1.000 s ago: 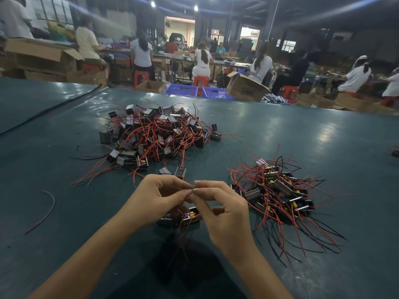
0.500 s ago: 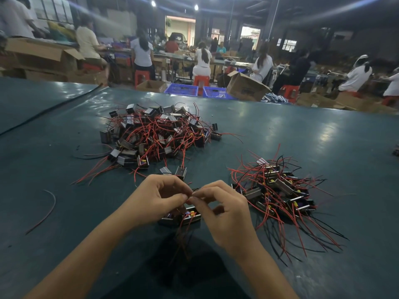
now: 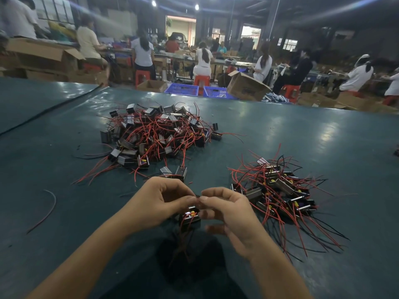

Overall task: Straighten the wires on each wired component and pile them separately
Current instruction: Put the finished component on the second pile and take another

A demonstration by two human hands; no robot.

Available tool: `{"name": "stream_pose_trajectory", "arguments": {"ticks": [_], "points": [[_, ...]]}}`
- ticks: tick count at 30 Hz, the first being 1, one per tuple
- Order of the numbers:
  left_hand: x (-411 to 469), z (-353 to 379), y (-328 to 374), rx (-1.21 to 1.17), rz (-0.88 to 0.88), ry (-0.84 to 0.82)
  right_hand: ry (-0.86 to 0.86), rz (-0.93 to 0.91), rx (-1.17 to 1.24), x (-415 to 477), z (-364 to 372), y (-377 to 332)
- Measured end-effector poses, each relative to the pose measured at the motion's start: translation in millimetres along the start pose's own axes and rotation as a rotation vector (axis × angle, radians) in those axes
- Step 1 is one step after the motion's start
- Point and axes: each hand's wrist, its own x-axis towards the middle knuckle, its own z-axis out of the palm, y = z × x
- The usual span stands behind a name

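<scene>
A small black wired component with red wires hangs between my hands, just above the green table. My left hand and my right hand meet fingertip to fingertip above it and pinch one of its thin dark wires. Its red wires trail down toward me. A large tangled pile of components lies behind my hands at the centre left. A second pile, with red and black wires fanned out to the lower right, sits to the right of my right hand.
A loose red wire curves on the table at the left. Two single components lie just beyond my left hand. Cardboard boxes, blue crates and seated people fill the room past the table's far edge.
Both hands stay together at the same spot, fingertips working on the wire. The component beneath them has shifted slightly. The piles have not moved.
</scene>
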Motion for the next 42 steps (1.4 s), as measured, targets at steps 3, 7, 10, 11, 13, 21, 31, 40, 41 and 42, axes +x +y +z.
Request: {"name": "stream_pose_trajectory", "arguments": {"ticks": [3, 7, 10, 11, 13, 21, 31, 40, 41, 42], "points": [[1.8, 0.2, -1.7, -0.015, 0.014, 0.018, -0.022, 0.065, 0.112, 0.3, -1.2, -0.6], [2.8, -1.7, -4.0, -0.042, -0.007, 0.066, 0.027, -0.375, -0.191, 2.5, 3.5, 8.8], [3.1, -3.9, -5.9, -0.063, -0.022, 0.081, 0.012, -0.611, -0.450, 6.5, -0.5, 15.6], [3.2, -4.3, -6.3, -0.068, -0.026, 0.083, 0.017, -0.685, -0.531, 8.4, -2.1, 17.0], [3.1, -4.0, -6.8, -0.082, -0.037, 0.079, 0.054, -0.810, -0.674, 12.2, -4.5, 19.6], [3.8, -3.0, -8.6, -0.054, -0.014, 0.086, 0.148, -0.924, -0.889, 15.4, -6.6, 21.8], [1.5, 6.5, -9.8, 0.320, 0.240, 0.133, 0.127, -0.287, -0.522, 9.2, 6.4, 19.6], [2.4, 0.2, -5.6, 0.217, 0.115, 0.162, 0.127, -0.827, -0.882, 7.9, -1.6, 19.2], [2.8, -0.8, -4.9, 0.194, 0.098, 0.153, 0.131, -0.891, -0.946, 8.8, -3.6, 20.3], [2.7, -1.8, -4.2, 0.176, 0.083, 0.141, 0.147, -0.935, -0.975, 9.7, -5.2, 21.1]]}}
